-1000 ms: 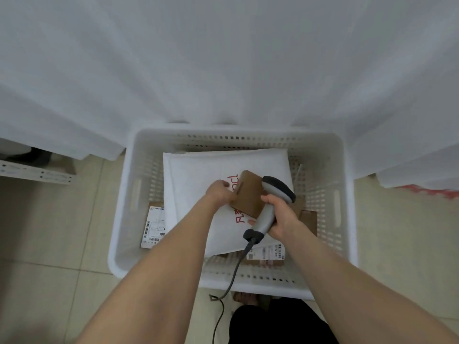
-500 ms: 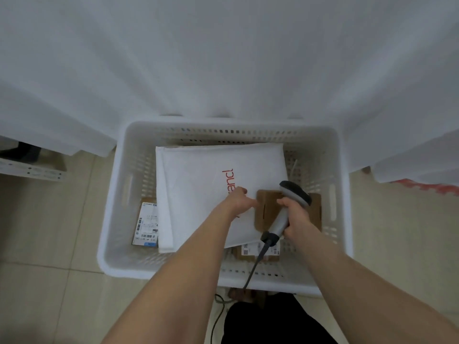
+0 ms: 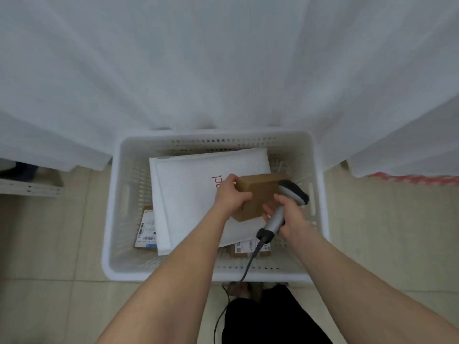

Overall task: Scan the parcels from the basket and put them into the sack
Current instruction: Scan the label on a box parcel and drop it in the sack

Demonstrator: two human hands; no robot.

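Early going, I judge. The left hand (image 3: 232,197) grips a brown box (image 3: 260,192) over the basket (image 3: 198,274), and the right hand (image 3: 290,217) is wrapped round the scanner (image 3: 293,192) beside it. A white mailer (image 3: 188,189) and labelled parcels (image 3: 146,229) lie inside, yet to do. White cloth (image 3: 223,70) hangs beyond; I cannot make out a sack.

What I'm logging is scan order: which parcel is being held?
The small brown cardboard box, gripped by the left hand over the white padded mailer. The mailer, the labelled parcel at its left and the labelled parcel at its near edge lie unheld.
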